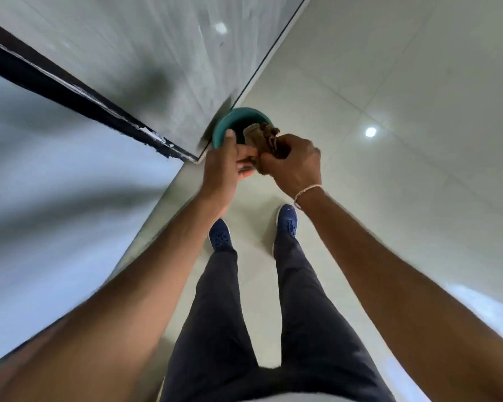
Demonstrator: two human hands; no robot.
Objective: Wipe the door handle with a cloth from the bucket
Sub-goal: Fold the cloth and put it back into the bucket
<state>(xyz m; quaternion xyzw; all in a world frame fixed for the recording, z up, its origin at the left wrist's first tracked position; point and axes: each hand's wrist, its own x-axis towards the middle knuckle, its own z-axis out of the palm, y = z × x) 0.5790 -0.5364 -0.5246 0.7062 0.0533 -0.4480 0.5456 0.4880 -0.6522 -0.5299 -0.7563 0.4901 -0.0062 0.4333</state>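
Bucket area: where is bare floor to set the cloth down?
Free: the tiled floor right of the teal bucket, and beyond the right shoe. Crowded: the bucket sits tight against the wall corner, with both hands and the cloth above it.

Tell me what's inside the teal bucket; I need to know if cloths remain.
The bucket interior looks dark; hands and the held brown cloth cover most of it.

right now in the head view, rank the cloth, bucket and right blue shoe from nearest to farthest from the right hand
1. cloth, gripped in the right hand itself
2. bucket, teal, just beyond the hands on the floor
3. right blue shoe, below the wrist, farthest
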